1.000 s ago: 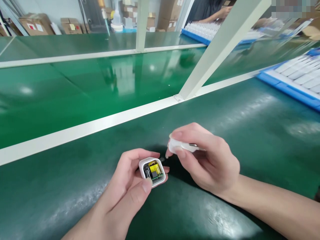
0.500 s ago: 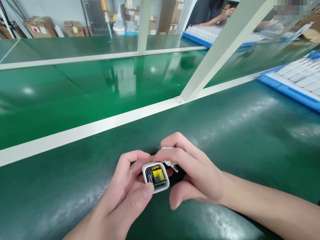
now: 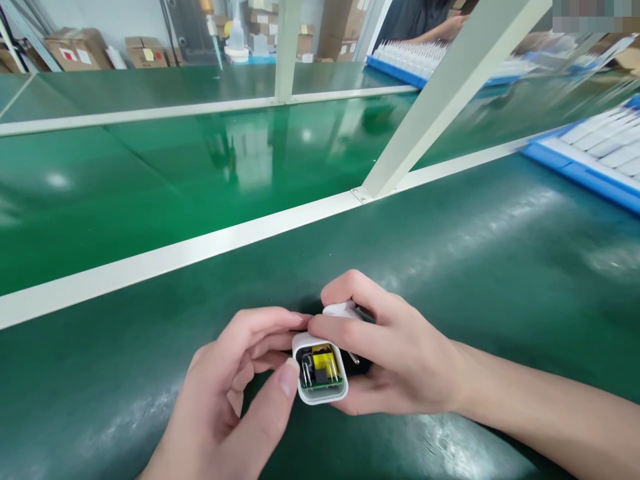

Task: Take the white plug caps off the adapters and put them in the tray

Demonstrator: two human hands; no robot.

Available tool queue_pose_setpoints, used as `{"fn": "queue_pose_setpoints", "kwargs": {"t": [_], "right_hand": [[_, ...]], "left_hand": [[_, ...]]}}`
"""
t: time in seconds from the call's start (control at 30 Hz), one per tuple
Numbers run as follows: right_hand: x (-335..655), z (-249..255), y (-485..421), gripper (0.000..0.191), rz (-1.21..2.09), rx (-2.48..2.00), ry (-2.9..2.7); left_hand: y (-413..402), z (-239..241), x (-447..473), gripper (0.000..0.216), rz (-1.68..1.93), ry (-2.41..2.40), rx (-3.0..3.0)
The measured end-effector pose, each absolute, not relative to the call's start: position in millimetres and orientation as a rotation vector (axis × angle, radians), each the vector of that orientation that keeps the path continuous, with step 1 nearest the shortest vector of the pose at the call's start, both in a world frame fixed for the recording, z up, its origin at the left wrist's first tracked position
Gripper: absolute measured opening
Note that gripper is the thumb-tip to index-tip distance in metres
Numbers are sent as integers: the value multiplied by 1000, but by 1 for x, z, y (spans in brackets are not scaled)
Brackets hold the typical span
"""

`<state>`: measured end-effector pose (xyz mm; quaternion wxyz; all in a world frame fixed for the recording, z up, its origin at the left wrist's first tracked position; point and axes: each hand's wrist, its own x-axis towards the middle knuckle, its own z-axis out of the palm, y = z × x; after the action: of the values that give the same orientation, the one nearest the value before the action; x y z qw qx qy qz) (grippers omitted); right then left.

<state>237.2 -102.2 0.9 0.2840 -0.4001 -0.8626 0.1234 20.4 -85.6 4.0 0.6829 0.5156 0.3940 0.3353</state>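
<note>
Both hands meet over the dark green bench near the bottom centre. My left hand (image 3: 240, 387) pinches a small white charger shell (image 3: 320, 373), its open top showing a yellow part on a green circuit board. My right hand (image 3: 395, 353) curls round the shell's far side and grips a white plug cap (image 3: 341, 309) with a metal pin between forefinger and middle finger. The cap sits just behind the shell, touching or nearly touching it.
A white rail (image 3: 200, 250) divides the bench from a glossy green belt (image 3: 175, 173). A slanted white post (image 3: 450, 87) rises from the rail. Blue trays of white parts (image 3: 595, 163) lie at right. Another person's arm (image 3: 440, 30) works at a far tray; cardboard boxes stand behind.
My right hand moved in from the right with the plug cap and closed against the shell. The shell has shifted slightly right and nearer to me.
</note>
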Motion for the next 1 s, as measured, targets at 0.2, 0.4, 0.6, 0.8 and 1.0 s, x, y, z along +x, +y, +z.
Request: {"fn": "queue_pose_setpoints", "kwargs": {"t": [0.2,0.4,0.6,0.8,1.0], "right_hand": [[235,1,-103,23,324,-1095,-2251],[235,2,-102,21,321,-1091,-2270],[235,3,-101,14,331,-1045,-2292],[235,2,-101,17,334,-1055,-2251],[235,2,-101,18,325,-1080,-2218]], "left_hand": [[-84,3,22,15,717,858,1198],[-82,3,20,16,671,846,1218],[-81,3,20,17,649,849,1261],[-81,4,20,16,662,816,1222],[-81,4,21,20,674,803,1200]]}}
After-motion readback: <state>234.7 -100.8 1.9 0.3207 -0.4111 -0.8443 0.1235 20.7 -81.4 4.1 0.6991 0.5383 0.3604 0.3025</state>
